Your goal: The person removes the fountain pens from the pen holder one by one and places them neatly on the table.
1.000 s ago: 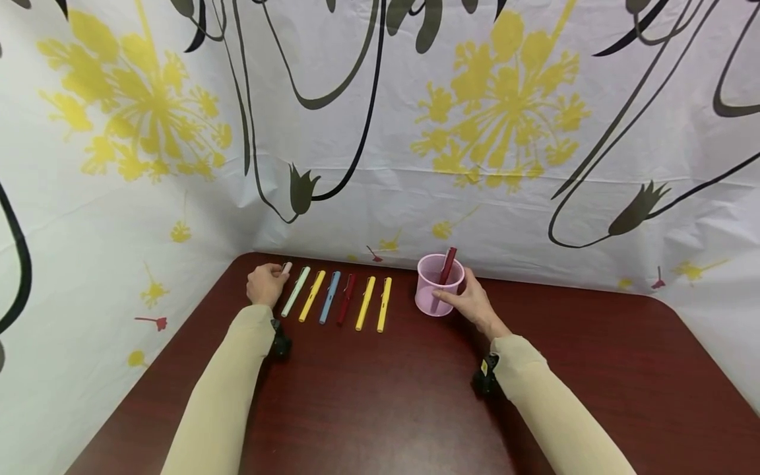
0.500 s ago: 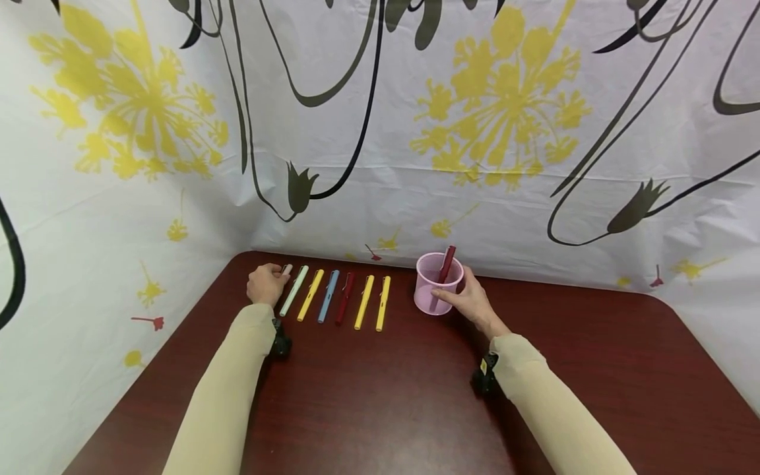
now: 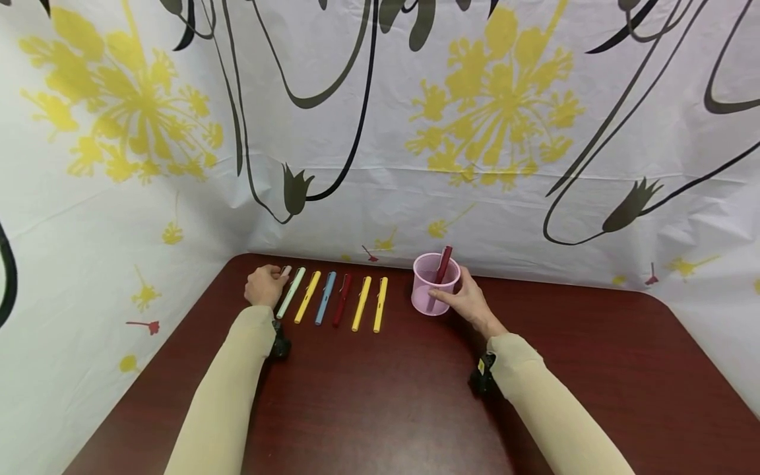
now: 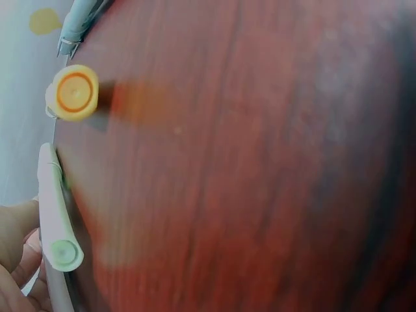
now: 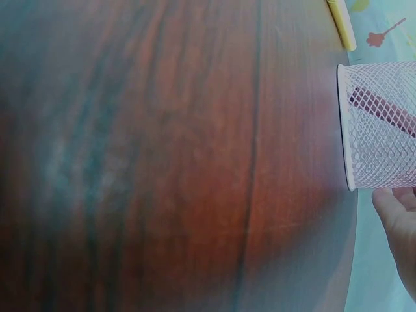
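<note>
At the left end of a row of pens, my left hand (image 3: 264, 286) pinches a pale pink pen (image 3: 286, 271), most of it hidden by the hand. Right beside it lies a light green pen (image 3: 291, 293), seen end-on close to the fingers (image 4: 14, 244) in the left wrist view. My right hand (image 3: 466, 300) grips a pink mesh pen cup (image 3: 423, 300) from its right side, thumb across the front. The cup stands upright on the table, and a dark red pen (image 3: 444, 261) leans inside it, its top above the rim.
Right of the green pen lie a yellow pen (image 3: 307, 297), a blue pen (image 3: 325, 298), a dark red pen (image 3: 342, 300) and two more yellow pens, side by side. The dark wooden table (image 3: 380, 402) meets a patterned white cloth (image 3: 356, 218) at its back edge.
Both hands keep their holds with no visible shift of the pens or cup on the table; only the head view turns slightly.
</note>
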A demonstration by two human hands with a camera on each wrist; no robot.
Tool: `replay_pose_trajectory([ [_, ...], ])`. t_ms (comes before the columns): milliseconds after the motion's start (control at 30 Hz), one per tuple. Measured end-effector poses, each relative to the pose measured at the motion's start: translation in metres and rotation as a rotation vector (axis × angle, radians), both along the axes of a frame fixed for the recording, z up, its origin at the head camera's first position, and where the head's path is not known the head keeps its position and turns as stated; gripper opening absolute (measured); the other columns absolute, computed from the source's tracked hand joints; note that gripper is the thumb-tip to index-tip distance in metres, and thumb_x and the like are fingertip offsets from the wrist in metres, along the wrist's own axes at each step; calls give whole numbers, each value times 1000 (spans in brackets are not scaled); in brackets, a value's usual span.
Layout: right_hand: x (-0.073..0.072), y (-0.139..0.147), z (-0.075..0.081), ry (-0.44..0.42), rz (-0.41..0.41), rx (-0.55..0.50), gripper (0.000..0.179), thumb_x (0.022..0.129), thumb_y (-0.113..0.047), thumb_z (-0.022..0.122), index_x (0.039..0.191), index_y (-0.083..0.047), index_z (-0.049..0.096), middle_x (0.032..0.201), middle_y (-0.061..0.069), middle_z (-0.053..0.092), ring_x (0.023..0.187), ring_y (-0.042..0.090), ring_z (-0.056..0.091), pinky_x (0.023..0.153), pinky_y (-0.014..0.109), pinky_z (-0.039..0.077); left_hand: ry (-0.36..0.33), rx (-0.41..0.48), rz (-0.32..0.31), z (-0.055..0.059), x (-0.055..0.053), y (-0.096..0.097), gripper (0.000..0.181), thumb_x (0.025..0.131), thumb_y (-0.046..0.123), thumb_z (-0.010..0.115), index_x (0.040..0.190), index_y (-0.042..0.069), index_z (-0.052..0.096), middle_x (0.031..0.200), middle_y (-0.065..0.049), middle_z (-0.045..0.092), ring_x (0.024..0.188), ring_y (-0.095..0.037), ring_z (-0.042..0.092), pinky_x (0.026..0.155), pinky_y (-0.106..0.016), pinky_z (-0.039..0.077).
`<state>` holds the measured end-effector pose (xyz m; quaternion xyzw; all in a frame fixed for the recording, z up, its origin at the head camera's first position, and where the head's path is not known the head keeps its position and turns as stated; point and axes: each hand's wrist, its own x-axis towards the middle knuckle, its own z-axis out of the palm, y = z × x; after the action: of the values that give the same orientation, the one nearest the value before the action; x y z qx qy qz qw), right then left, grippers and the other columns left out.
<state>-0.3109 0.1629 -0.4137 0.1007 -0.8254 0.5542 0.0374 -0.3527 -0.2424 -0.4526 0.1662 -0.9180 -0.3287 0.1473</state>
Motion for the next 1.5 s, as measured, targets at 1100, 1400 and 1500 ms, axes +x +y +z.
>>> replay_pose_trajectory([
  [1100,1,0,1,-8,-2,-3,73,76,-8,76,136,7,36,131,28,46,123,41,39,104,55,31,116,130,-12,11,10,6,47,89,32,64,126,3,57,119,-20,61,103,-37,59,85,-51,47],
  [1400,2,0,3,-5,-8,14,73,77,-7,75,136,8,35,131,30,45,123,42,40,103,54,32,260,322,-231,44,7,55,42,90,25,65,124,1,59,118,-19,63,106,-30,63,86,-42,52],
  [1500,1,0,2,-1,-4,21,73,77,-9,75,136,8,35,131,29,46,121,41,41,101,54,34,270,342,-298,56,7,78,40,89,25,66,122,3,60,116,-16,65,105,-28,64,85,-39,53],
])
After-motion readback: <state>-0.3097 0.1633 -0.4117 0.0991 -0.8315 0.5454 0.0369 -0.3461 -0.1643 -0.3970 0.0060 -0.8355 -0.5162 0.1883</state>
